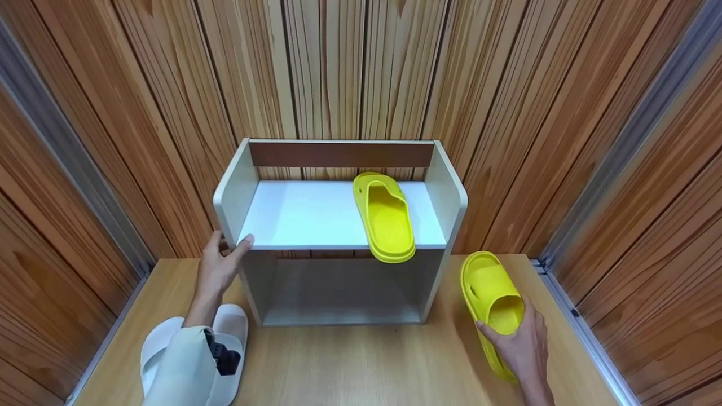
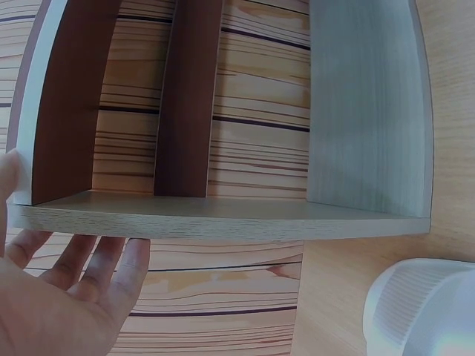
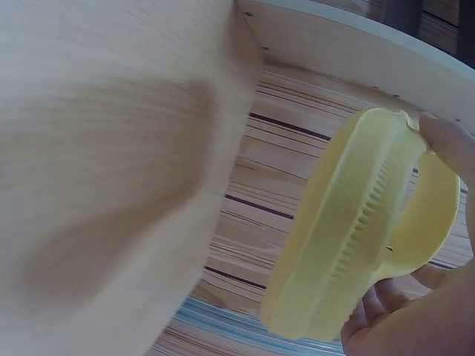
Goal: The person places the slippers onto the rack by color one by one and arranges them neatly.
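Observation:
My left hand [image 1: 217, 272] grips the left side panel of a small two-tier shoe rack [image 1: 227, 210], the thumb at the white upper shelf's front corner and the fingers on the panel's outer side. In the left wrist view the fingers [image 2: 126, 271] lie along that panel. To the right of the rack, my right hand [image 1: 520, 344] holds a yellow slipper [image 1: 493, 285] near its heel, thumb on one side and fingers on the other. The right wrist view shows this slipper [image 3: 334, 230] tilted above the floor. Its yellow mate [image 1: 389, 225] rests on the upper shelf's right part, heel over the front edge.
A pair of white slippers [image 1: 230, 321] stands on the wooden floor [image 1: 338, 366] left of the rack, partly under my left sleeve [image 1: 183, 366]. Wood-plank walls [image 1: 338, 67] rise behind the rack and on both sides. A metal track [image 1: 592, 344] runs along the floor's right edge.

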Motion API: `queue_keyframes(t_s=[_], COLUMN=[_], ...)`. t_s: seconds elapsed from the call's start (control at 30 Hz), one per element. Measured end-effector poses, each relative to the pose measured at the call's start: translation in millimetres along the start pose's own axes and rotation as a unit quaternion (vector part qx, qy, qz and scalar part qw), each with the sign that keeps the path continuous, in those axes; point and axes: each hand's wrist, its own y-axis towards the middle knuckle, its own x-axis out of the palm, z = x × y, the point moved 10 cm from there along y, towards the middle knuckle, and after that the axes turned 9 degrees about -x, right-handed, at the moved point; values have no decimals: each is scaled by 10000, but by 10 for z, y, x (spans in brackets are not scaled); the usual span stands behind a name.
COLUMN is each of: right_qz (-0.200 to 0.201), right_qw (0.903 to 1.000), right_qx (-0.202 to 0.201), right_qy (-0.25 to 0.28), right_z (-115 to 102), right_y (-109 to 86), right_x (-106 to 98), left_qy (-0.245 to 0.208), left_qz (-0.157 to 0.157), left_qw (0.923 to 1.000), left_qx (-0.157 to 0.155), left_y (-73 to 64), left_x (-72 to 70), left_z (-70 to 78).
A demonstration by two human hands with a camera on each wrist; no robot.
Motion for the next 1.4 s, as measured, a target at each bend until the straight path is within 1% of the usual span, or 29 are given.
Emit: queue_keyframes(t_s=[0.2, 0.27, 0.33, 0.47, 0.57, 0.7, 0.9, 1.07, 1.27, 1.33, 1.4], right_qz=[122, 191, 284, 646, 836, 914, 1050, 1056, 949, 982, 1100], right_qw=[9998, 9995, 9987, 9931, 9889, 9880, 9858, 9852, 9859, 9846, 9807], right_qx=[-127, -228, -397, -951, -1198, -1212, -1298, -1335, -1363, -1426, -1596], right_qy=[-37, -90, -171, -235, -269, -294, -185, -181, -196, -223, -242], right_z=[-143, -204, -265, -412, -507, -599, -740, -842, -942, -986, -1049], right_y=[-96, -134, -185, -296, -366, -433, -556, -653, -729, -762, -798], right_x=[-166, -208, -249, -362, -437, -505, -577, -604, -625, -649, -691], left_qy=[0, -2, -3, 20, 21, 40, 84, 117, 77, 85, 85], left_qz=[7, 21, 25, 29, 37, 18, 30, 4, -22, -14, 6], left_qw=[10000, 10000, 10000, 10000, 10000, 10000, 10000, 9999, 10000, 10000, 9999], left_qx=[54, 82, 82, 42, 35, 19, 12, 20, 15, 32, 61], left_y=[-3, -3, -6, -10, -10, -9, -15, -18, -17, -17, -19], left_x=[-6, -13, -16, -14, -13, -6, -7, -2, -10, -11, -9], left_z=[-2, 0, -5, -21, -19, -7, 7, 3, 1, 2, 6])
